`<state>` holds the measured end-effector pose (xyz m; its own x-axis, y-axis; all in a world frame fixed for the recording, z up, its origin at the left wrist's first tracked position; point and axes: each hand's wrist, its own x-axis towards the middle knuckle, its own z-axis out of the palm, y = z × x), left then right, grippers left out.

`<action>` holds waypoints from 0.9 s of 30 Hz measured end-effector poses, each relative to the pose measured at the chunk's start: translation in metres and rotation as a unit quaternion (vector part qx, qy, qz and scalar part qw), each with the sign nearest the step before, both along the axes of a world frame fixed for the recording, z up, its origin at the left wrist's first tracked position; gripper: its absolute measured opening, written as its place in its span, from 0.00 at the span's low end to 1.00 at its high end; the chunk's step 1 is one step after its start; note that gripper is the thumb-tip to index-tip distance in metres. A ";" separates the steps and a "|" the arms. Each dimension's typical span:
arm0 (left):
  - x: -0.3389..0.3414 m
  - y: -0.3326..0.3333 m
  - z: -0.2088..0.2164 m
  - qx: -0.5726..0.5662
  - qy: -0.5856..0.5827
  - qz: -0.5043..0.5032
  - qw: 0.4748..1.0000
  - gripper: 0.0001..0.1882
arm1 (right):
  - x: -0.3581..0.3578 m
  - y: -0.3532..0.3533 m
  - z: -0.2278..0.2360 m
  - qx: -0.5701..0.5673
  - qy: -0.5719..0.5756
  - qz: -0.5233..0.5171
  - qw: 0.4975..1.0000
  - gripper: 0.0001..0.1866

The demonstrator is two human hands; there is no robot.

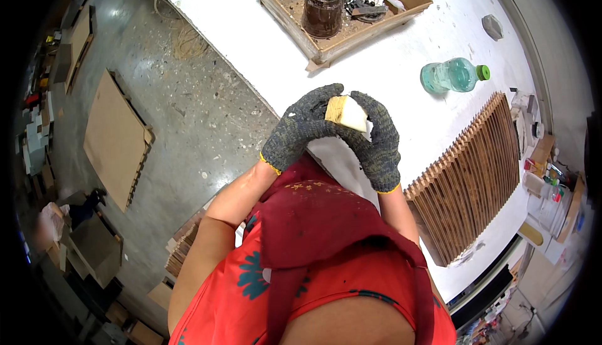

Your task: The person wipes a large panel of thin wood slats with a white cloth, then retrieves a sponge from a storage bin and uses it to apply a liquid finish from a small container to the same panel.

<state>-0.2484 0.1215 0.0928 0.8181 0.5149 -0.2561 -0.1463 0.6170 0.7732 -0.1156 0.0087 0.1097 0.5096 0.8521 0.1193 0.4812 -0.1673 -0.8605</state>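
Both my hands wear dark grey knit gloves with yellow cuffs and meet in front of me at the table's near edge. Between them is a small block [347,113], yellowish on one side and white on the other, like a piece of sponge or foam. My left hand [302,121] curls round its left side, thumb side up. My right hand [378,133] closes on it from the right. A bit of white material shows by the right fingers; I cannot tell whether it is part of the block.
On the white table [251,37], a shallow wooden tray [295,29] holds a dark brown jar [323,9] and a dish of scraps [365,7]. Right of it lie a green-capped bottle [453,75], a grey block [492,27] and a row of brown wooden strips [467,179]. Boards [117,138] stand left.
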 end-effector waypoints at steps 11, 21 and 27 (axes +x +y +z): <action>-0.002 -0.004 -0.011 0.083 -0.008 0.006 0.996 0.27 | 0.003 -0.012 -0.008 0.056 0.412 -0.007 0.909 0.35; 0.016 0.003 -0.025 0.362 -0.047 -0.118 0.923 0.35 | 0.011 -0.041 -0.001 0.054 0.663 0.025 0.746 0.34; 0.033 -0.029 0.000 0.231 0.062 -0.117 0.964 0.29 | 0.037 -0.115 0.011 0.075 0.383 -0.135 0.911 0.30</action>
